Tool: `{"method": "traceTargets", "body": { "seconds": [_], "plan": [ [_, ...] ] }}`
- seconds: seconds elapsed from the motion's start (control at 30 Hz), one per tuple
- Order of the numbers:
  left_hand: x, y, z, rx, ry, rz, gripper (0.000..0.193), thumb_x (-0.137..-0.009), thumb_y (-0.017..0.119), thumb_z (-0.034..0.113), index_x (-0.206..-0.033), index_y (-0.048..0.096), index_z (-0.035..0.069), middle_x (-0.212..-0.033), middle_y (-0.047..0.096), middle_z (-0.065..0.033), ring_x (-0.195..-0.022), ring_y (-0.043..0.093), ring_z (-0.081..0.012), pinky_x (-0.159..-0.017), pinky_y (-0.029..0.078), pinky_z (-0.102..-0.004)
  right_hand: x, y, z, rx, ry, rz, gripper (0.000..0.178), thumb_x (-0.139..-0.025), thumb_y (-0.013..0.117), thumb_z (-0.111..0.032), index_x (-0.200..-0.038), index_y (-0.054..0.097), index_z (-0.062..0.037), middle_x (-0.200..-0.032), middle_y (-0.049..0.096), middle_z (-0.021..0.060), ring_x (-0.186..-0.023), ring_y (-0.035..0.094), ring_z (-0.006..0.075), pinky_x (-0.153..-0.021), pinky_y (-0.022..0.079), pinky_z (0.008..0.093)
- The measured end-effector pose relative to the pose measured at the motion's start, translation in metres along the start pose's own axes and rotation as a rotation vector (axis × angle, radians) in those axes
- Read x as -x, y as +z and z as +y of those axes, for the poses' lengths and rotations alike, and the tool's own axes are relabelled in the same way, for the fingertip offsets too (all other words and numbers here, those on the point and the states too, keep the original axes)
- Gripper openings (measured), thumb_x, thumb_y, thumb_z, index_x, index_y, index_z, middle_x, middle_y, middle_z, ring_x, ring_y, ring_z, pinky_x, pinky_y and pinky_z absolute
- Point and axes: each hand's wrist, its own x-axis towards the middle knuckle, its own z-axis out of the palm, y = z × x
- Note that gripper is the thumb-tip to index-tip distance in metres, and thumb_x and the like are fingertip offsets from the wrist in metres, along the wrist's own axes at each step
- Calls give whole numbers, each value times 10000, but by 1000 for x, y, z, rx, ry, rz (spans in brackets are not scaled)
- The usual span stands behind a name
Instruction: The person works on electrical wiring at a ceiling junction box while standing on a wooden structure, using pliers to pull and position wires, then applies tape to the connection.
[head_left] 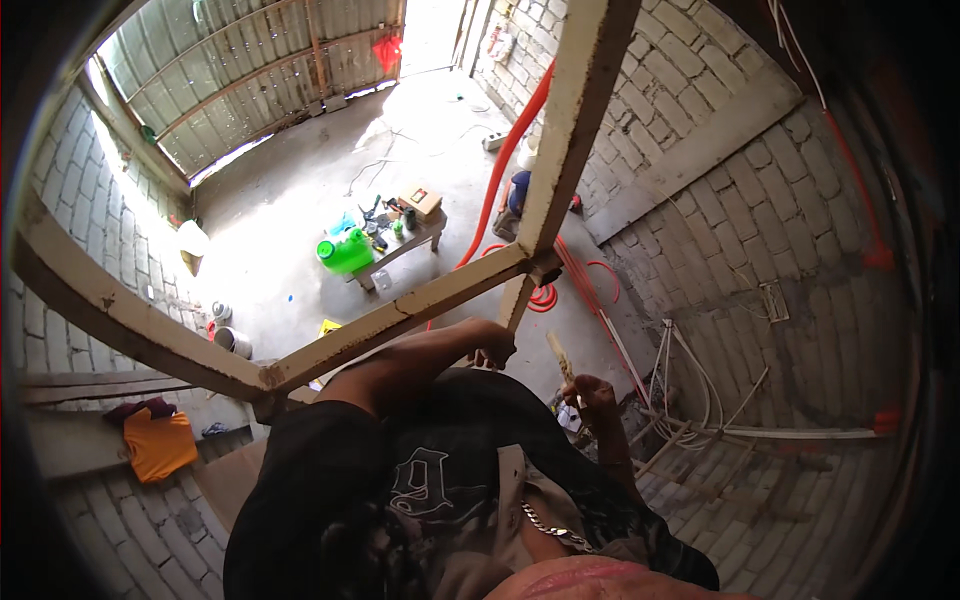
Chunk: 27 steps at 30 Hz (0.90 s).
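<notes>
My right hand [597, 398] is closed around a narrow, pale yellowish stick-like tool [559, 352]. The tool points up and away from my fist; its exact kind is too small to make out. My left hand [490, 343] is bent in front of my chest, close to the upright post of a pale, chipped frame [400, 312]. Its fingers are curled, and whatever they may hold is hidden. That frame spans the view just beyond my left forearm, with bars meeting at a corner joint.
Below, a low bench [412, 243] carries a green jerrycan [345, 252], a cardboard box [420, 200] and tools. A person [516, 198] crouches beside orange-red tubing [497, 205]. An orange cloth [160, 446] hangs at left. White pipes and cables [672, 375] lie by the brick wall.
</notes>
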Motion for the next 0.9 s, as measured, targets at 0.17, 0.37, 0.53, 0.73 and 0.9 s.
{"method": "traceTargets", "body": {
  "seconds": [0.17,0.37,0.53,0.73,0.9],
  "plan": [
    [-52,55,-67,65,139,9,367,-777,601,263,-1058,620,28,-1055,630,-94,-906,621,-225,-739,500,-399,3,-1,0,259,157,-240,450,-867,561,-459,-965,691,-40,-592,539,-34,-475,434,24,-417,340,194],
    [-112,81,-108,-12,207,142,429,-753,615,293,-1087,616,24,-1045,639,-83,-956,594,-177,-799,441,-358,10,15,-22,363,198,-306,488,-861,560,-478,-1037,665,-35,-560,510,-56,-459,418,18,-414,355,187],
    [-85,89,-98,-35,327,364,210,-783,569,222,-794,615,17,-849,615,-197,-755,622,-240,-677,438,-409,13,33,-33,356,264,-325,515,-862,544,-496,-1076,647,-39,-543,480,-66,-476,431,20,-440,367,182],
    [-113,86,-109,-37,254,150,398,-765,605,302,-1077,632,57,-1042,644,-94,-957,588,-137,-805,447,-326,11,46,-32,327,165,-255,589,-871,539,-484,-1259,505,-43,-695,543,-22,-591,495,39,-503,392,186],
    [-109,91,-118,262,145,71,372,-762,622,305,-1057,650,81,-1017,649,-91,-944,592,-133,-808,449,-317,7,34,-20,227,39,-210,725,-841,607,-433,-1325,364,49,-917,614,62,-813,568,115,-737,440,241]
  ]
}}
